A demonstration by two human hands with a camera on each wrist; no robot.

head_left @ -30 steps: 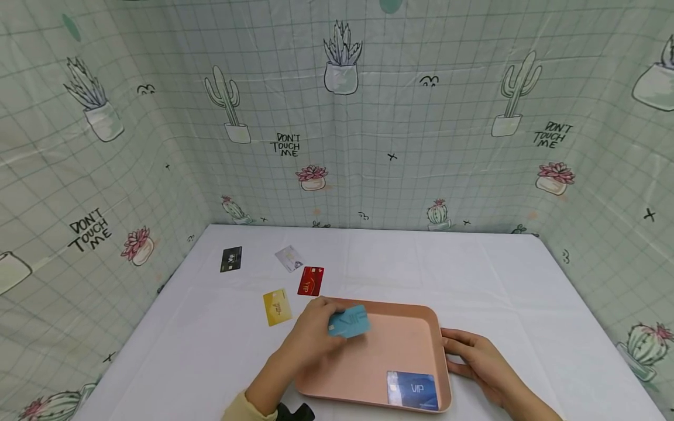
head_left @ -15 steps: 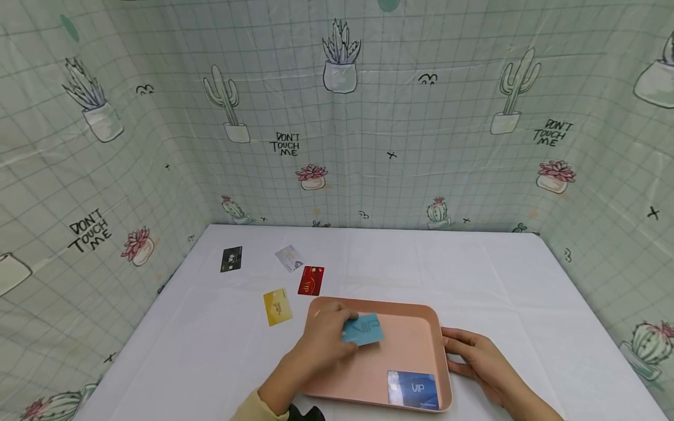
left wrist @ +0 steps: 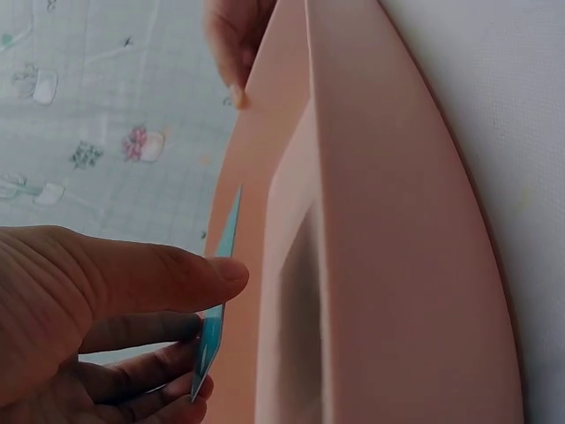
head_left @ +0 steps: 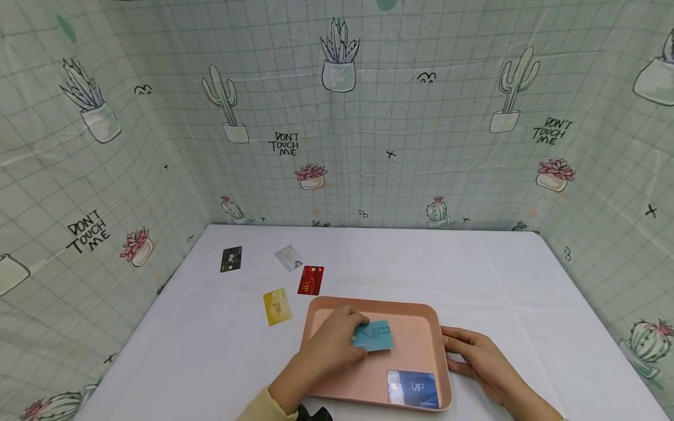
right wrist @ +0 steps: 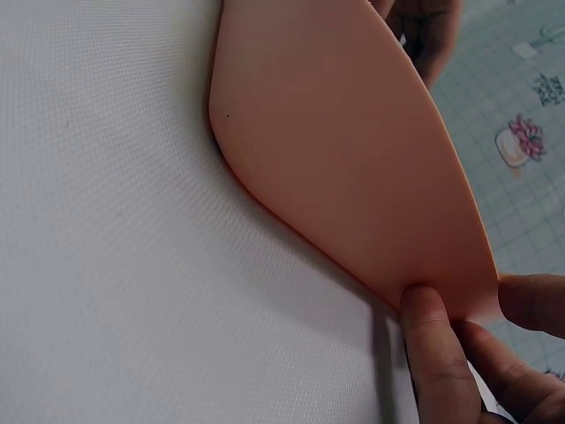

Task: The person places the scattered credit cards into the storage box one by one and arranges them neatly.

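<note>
pale green cloth, gridded and printed with potted cacti, rose behind and along both sides of the white-covered bench on my remote feed. i saw the left hand reaching in over the pink tray, its fingers closed narrowly on the teal card, thumb at the near edge and a finger at the far one. that card was above the tray's floor area; from the wrist view i read it as tilted. i had the right hand at the tray's right side, fingers apart and touching the outer wall and rim. the blue card lay inside, near the front right corner. left of the tray i counted the yellow card, then farther back the red card, the silver card and the black card, all lying apart.
</note>
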